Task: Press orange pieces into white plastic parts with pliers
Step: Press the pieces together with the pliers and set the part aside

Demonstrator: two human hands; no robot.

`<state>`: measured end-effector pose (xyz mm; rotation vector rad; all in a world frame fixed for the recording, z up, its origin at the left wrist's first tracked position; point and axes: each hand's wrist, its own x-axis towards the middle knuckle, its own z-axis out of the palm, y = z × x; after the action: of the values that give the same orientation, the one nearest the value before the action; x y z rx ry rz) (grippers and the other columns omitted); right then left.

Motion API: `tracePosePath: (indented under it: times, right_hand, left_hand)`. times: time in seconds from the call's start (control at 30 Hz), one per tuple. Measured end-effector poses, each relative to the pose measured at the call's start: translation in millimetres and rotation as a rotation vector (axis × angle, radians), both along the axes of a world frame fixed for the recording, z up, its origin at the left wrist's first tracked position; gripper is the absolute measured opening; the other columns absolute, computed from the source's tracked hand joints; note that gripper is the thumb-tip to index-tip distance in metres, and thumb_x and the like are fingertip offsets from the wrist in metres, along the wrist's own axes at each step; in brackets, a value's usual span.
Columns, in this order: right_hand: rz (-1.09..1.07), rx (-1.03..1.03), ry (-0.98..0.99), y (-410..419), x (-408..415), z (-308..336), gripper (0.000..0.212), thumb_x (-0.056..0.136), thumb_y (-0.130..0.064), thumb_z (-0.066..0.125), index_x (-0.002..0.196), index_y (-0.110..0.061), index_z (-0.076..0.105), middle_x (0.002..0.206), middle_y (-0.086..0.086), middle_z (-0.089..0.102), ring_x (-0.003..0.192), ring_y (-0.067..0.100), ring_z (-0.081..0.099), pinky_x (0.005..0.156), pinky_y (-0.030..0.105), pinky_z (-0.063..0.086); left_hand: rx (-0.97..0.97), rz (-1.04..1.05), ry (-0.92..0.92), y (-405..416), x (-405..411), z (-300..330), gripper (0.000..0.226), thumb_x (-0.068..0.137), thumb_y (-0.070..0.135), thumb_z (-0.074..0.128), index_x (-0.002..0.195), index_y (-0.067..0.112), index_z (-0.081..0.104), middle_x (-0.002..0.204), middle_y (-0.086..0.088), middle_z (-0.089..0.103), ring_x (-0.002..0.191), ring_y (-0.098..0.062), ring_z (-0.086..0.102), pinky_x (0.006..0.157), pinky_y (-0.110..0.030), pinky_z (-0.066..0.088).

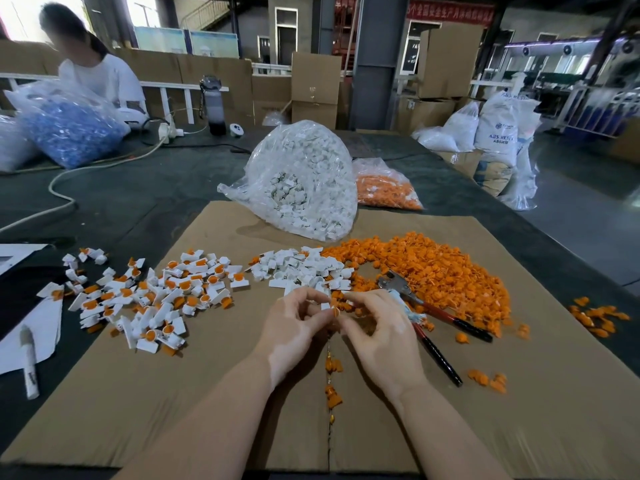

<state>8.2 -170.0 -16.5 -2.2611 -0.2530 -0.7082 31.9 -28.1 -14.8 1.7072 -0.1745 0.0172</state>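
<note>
Cardboard (242, 393) covers the worktop, where both hands, left hand (294, 323) and right hand (377, 327), pinch one light, stiff white part (325, 305), best held by its flat sides.

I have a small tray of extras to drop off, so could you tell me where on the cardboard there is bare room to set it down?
The cardboard is bare in front of the assembled pile, left of the left hand. Another bare patch lies at the near right, beyond the pliers. The far half is crowded: white parts, orange pile, bag.
</note>
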Motion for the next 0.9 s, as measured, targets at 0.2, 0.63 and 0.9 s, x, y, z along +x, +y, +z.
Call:
tracePosePath:
  times: [0.2,0.63,0.9]
  right_hand:
    - [-0.578,-0.326,0.450,-37,3,16,0.045,0.089,-0.036,0.051,0.129,-0.017,0.045,0.133,0.006,0.042,0.125,0.024,0.036,0.105,0.042,0.024]
    - [-0.422,-0.461,0.612,-46,6,45,0.029,0.093,-0.036,0.045,0.113,-0.014,0.043,0.114,0.011,0.053,0.107,0.031,0.046,0.088,0.038,0.037]
    - [-0.091,-0.224,0.687,-24,1,65,0.029,0.092,-0.036,0.047,0.092,-0.008,0.055,0.092,0.011,0.059,0.089,0.031,0.058,0.077,0.042,0.047]
  left_hand:
    - [0.015,0.033,0.027,2,5,-3,0.008,0.085,0.012,0.066,0.090,0.017,0.063,0.064,-0.001,0.059,0.061,-0.009,0.058,0.062,-0.017,0.048]
    - [-0.232,0.070,0.191,3,6,7,0.014,0.086,0.005,0.063,0.100,0.008,0.060,0.071,-0.008,0.066,0.056,-0.006,0.062,0.049,-0.015,0.047]
    - [-0.350,0.096,0.236,3,7,10,0.018,0.085,0.000,0.063,0.102,0.002,0.058,0.064,-0.007,0.060,0.050,-0.006,0.058,0.046,-0.016,0.046]
